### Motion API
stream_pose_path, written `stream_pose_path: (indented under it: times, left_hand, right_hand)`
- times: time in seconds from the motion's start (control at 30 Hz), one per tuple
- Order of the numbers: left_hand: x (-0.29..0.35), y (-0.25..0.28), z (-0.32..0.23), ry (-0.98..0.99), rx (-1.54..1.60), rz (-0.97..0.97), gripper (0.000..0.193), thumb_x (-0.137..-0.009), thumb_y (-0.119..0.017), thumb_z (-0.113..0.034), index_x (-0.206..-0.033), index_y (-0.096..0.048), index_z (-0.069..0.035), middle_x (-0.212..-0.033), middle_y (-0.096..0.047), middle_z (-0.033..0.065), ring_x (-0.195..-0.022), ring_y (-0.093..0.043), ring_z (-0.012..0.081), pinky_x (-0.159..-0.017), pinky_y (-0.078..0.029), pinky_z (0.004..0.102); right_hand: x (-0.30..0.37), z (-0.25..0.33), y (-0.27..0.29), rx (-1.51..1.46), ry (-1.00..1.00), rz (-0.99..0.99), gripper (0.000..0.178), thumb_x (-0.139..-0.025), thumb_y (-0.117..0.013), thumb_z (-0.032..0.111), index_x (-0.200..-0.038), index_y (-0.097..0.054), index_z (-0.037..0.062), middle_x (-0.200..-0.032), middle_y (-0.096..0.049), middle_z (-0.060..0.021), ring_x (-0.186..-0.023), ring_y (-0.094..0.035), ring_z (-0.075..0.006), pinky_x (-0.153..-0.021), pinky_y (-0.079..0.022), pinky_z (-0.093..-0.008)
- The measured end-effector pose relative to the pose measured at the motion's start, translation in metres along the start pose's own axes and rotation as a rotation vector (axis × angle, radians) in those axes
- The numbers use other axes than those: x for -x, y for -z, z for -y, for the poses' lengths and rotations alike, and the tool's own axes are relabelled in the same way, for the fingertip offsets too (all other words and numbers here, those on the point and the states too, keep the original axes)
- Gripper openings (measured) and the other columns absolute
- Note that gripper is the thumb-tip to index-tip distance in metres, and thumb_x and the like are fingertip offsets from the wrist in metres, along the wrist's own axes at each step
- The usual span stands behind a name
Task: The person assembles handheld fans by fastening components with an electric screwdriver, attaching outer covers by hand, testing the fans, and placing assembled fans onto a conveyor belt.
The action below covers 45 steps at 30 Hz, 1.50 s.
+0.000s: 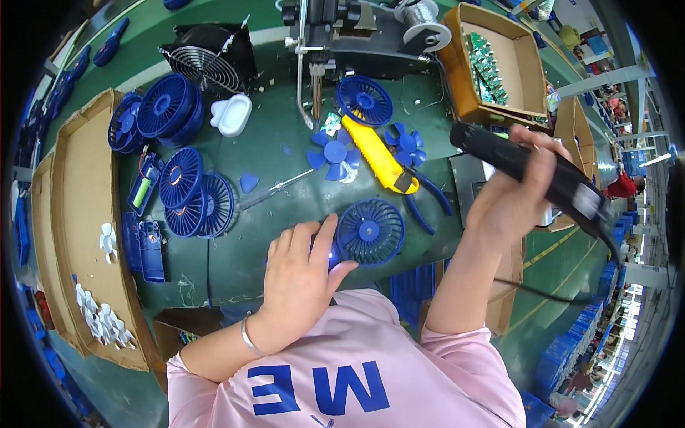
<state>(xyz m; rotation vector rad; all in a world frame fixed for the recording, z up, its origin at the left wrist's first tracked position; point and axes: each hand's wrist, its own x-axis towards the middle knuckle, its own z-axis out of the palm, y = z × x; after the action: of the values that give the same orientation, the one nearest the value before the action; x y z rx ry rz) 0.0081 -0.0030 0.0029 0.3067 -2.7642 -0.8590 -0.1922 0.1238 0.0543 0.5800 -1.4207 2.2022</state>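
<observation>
At the lower centre of the frame, your left hand (296, 267) covers the handle of the round, slatted, blue plastic fan (368, 230). Its fingers are clamped on that handle, with thumb and forefinger spread beside the neck; this grip probably steadies the fan against the green worktop (275, 146).

Right of centre, your right hand (517, 185) has its fingers clamped around the black, cylindrical, corded tool (492, 151), raised above the worktop, presumably to keep it clear of the fan.

Above the fan lies the yellow plastic utility knife (379, 157), beside curved blue tool handles (433, 193), likely kept within reach. At the upper left, round blue fan housings (165, 105) sit stacked, which saves space. At the upper right, the brown cardboard box (460, 100) keeps green circuit boards (485, 68) together. At top centre, the black bench machine (378, 43) carries a reel of silvery wire (422, 25), apparently its feed.
</observation>
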Motion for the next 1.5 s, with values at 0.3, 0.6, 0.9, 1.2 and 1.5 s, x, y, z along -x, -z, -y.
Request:
stream_pose_path:
  times: [0.3,0.6,0.9,1.2,1.5]
  left_hand:
    - [0.0,0.027,0.006,0.221,0.288,0.313,0.062,-0.066,-0.078,-0.021,-0.115,-0.048,0.003,-0.098,-0.057,0.0172,-0.092,-0.06,0.0296,-0.079,-0.049,0.0378]
    - [0.02,0.016,0.021,0.619,1.482,0.391,0.055,-0.081,-0.067,-0.005,-0.125,-0.035,-0.001,-0.12,-0.052,0.0121,-0.097,-0.061,0.0185,-0.08,-0.052,0.0311]
    - [0.022,0.023,0.016,0.692,1.604,0.152,0.048,-0.09,-0.051,-0.002,-0.131,-0.027,-0.007,-0.125,-0.048,0.0115,-0.103,-0.059,0.0266,-0.082,-0.052,0.0349]
    - [0.023,0.02,0.01,0.519,1.538,0.069,0.069,-0.076,-0.057,0.011,-0.133,-0.026,-0.011,-0.119,-0.048,0.0085,-0.106,-0.051,0.0163,-0.086,-0.047,0.032]
    - [0.015,0.017,0.008,0.498,1.426,-0.196,0.024,-0.086,-0.065,-0.007,-0.104,-0.049,-0.004,-0.095,-0.056,0.0026,-0.088,-0.053,0.0089,-0.08,-0.045,0.0234]
  right_hand:
    - [0.073,-0.007,0.02,0.138,-0.601,-0.094,0.046,-0.091,-0.058,0.014,-0.131,-0.039,0.0039,-0.131,-0.045,-0.0117,-0.119,-0.045,-0.0238,-0.103,-0.033,-0.0367]
    - [0.073,-0.031,0.015,0.094,-0.757,0.121,0.02,-0.093,-0.054,0.012,-0.108,-0.06,-0.0004,-0.099,-0.06,-0.0074,-0.071,-0.057,-0.0096,-0.062,-0.046,-0.0218]
    - [0.029,-0.047,-0.005,1.225,-0.133,0.795,0.029,-0.078,-0.063,0.006,-0.105,-0.061,-0.0035,-0.098,-0.056,-0.0228,-0.085,-0.06,-0.039,-0.075,-0.05,-0.0429]
    - [0.11,0.046,-0.032,0.584,-0.197,1.07,0.033,-0.072,-0.066,0.0,-0.105,-0.06,0.0035,-0.098,-0.05,-0.0137,-0.079,-0.06,-0.0265,-0.068,-0.051,-0.0346]
    - [0.128,0.039,-0.02,0.467,0.107,0.86,0.048,-0.073,-0.071,0.002,-0.118,-0.055,0.0038,-0.11,-0.05,-0.013,-0.088,-0.057,-0.0249,-0.073,-0.049,-0.0317]
